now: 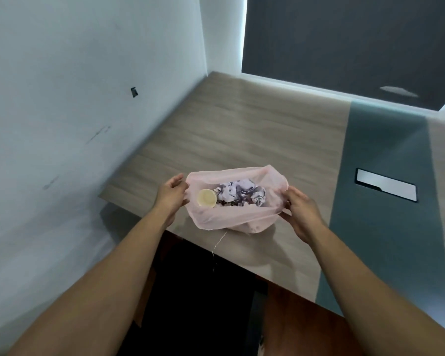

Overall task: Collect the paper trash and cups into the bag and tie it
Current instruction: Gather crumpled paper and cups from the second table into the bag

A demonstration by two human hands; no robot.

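Here, a person's left hand [171, 195] and right hand [302, 214] pinch opposite sides of a pink bag [231, 217] at its rim, fingers clamped on the plastic. 1 cup [206, 198] and crumpled paper [242, 194] lie inside it, the table [242, 129] beneath it. Tying well likely means gathering both sides upward, leaving slack above the load for the knot.

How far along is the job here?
Collecting looks done: a cream paper cup and crumpled white-and-purple paper sit inside the thin pink plastic bag. In hand: the left hand and right hand hold its rim at opposite sides. Left: tying; the mouth is open.
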